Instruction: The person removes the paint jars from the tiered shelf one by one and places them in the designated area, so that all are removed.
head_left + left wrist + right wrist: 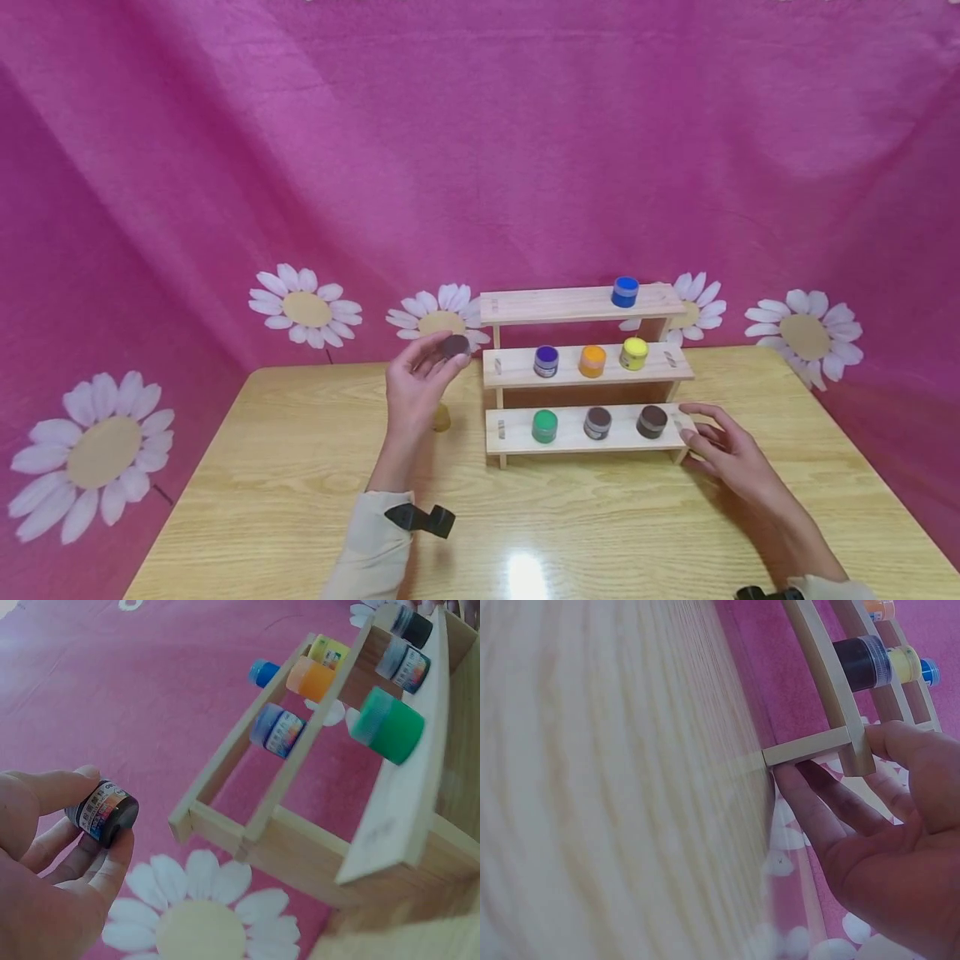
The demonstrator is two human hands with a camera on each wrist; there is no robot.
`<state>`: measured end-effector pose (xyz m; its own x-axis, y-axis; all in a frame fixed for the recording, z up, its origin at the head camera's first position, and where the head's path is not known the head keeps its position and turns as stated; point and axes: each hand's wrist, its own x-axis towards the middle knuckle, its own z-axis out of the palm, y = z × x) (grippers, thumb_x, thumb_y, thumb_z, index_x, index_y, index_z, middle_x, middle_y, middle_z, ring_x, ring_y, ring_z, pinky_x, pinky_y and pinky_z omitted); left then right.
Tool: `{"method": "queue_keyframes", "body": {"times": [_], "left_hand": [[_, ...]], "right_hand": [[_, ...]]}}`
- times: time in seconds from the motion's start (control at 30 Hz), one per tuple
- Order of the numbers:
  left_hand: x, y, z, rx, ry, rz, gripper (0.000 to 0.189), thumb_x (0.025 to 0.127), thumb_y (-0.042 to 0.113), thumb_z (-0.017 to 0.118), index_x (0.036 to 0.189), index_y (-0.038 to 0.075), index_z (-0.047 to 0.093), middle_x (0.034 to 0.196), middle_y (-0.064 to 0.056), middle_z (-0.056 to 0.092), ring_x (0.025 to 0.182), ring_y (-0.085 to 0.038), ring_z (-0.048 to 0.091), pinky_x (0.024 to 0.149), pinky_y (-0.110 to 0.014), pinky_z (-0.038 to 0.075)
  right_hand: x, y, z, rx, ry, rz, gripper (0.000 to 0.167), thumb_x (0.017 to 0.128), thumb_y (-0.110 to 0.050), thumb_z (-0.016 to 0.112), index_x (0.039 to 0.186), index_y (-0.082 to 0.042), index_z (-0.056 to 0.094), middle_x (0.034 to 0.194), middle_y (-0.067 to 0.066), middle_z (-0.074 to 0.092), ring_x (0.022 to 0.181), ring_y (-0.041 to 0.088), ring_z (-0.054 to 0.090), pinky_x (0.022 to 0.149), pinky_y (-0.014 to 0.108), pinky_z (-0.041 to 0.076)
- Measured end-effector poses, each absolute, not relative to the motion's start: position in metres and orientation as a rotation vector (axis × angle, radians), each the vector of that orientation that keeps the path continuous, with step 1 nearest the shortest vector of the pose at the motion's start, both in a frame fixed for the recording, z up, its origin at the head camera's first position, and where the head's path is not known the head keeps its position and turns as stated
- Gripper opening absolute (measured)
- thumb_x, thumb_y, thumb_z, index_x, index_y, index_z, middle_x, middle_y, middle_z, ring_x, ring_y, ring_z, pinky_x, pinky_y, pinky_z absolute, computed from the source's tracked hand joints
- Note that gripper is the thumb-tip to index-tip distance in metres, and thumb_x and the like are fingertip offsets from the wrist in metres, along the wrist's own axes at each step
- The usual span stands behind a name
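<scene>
My left hand (420,379) pinches a small paint jar with a dark brown top (455,346), raised to the left of a three-tier wooden rack (517,446). Seen from the left wrist, the jar (109,814) lies tilted between thumb and fingertips, its printed label showing. At the rack's lower right end, my right hand (731,454) holds the bottom shelf's corner, thumb and fingers on either side of it. That bottom tier bears a green jar (544,426), a brown jar (597,422) and a dark jar (652,422).
On the middle tier stand a purple jar (546,361), an orange jar (592,361) and a yellow jar (633,353). A blue jar (625,292) is on the top tier. Behind the left wrist, a yellowish object (442,418) sits on the wooden table (285,492). Pink cloth (480,150) hangs behind.
</scene>
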<state>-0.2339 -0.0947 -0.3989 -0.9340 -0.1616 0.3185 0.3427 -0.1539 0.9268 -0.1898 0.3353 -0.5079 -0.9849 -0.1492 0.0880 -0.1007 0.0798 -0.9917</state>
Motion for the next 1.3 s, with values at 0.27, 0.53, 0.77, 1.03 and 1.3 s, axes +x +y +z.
{"method": "queue_keyframes", "body": {"times": [0.27, 0.53, 0.77, 1.03, 1.3], "left_hand": [[-0.222, -0.114, -0.421, -0.091, -1.847, -2.132, 0.037, 0.084, -0.005, 0.081, 0.120, -0.004, 0.070, 0.121, -0.020, 0.068, 0.112, -0.028, 0.068, 0.092, -0.030, 0.059], [-0.218, -0.129, -0.440, -0.026, -1.844, -2.112, 0.036, 0.083, -0.007, 0.082, 0.116, -0.008, 0.070, 0.115, -0.022, 0.068, 0.104, -0.025, 0.068, 0.090, -0.030, 0.060], [-0.221, -0.140, -0.460, 0.042, -1.854, -2.107, 0.037, 0.083, -0.008, 0.080, 0.118, -0.010, 0.068, 0.118, -0.025, 0.067, 0.105, -0.020, 0.068, 0.091, -0.026, 0.059], [-0.226, -0.156, -0.480, 0.119, -1.871, -2.083, 0.038, 0.084, -0.012, 0.076, 0.120, -0.014, 0.066, 0.122, -0.028, 0.065, 0.105, -0.017, 0.068, 0.091, -0.023, 0.058], [-0.230, -0.163, -0.495, 0.210, -1.931, -2.043, 0.038, 0.084, -0.011, 0.077, 0.120, -0.016, 0.065, 0.121, -0.032, 0.064, 0.111, -0.029, 0.067, 0.091, -0.019, 0.056]], "right_hand": [[-0.188, 0.337, -0.509, -0.326, 2.277, -2.099, 0.040, 0.106, -0.003, 0.055, 0.144, 0.000, 0.043, 0.116, -0.010, 0.067, 0.103, 0.006, 0.067, 0.081, 0.030, 0.063], [-0.187, 0.334, -0.506, -0.300, 2.317, -2.060, 0.043, 0.105, -0.006, 0.056, 0.145, 0.001, 0.042, 0.116, -0.011, 0.067, 0.103, 0.004, 0.066, 0.082, 0.028, 0.062], [-0.187, 0.334, -0.507, -0.313, 2.301, -2.082, 0.043, 0.105, -0.005, 0.056, 0.145, 0.003, 0.041, 0.116, -0.011, 0.067, 0.102, 0.004, 0.066, 0.082, 0.029, 0.062], [-0.187, 0.333, -0.509, -0.340, 2.268, -2.108, 0.042, 0.105, -0.003, 0.056, 0.144, 0.002, 0.042, 0.115, -0.009, 0.069, 0.102, 0.005, 0.067, 0.082, 0.030, 0.063], [-0.187, 0.335, -0.509, -0.320, 2.258, -2.114, 0.042, 0.105, -0.003, 0.056, 0.145, 0.000, 0.043, 0.115, -0.009, 0.069, 0.102, 0.005, 0.067, 0.081, 0.029, 0.063]]}}
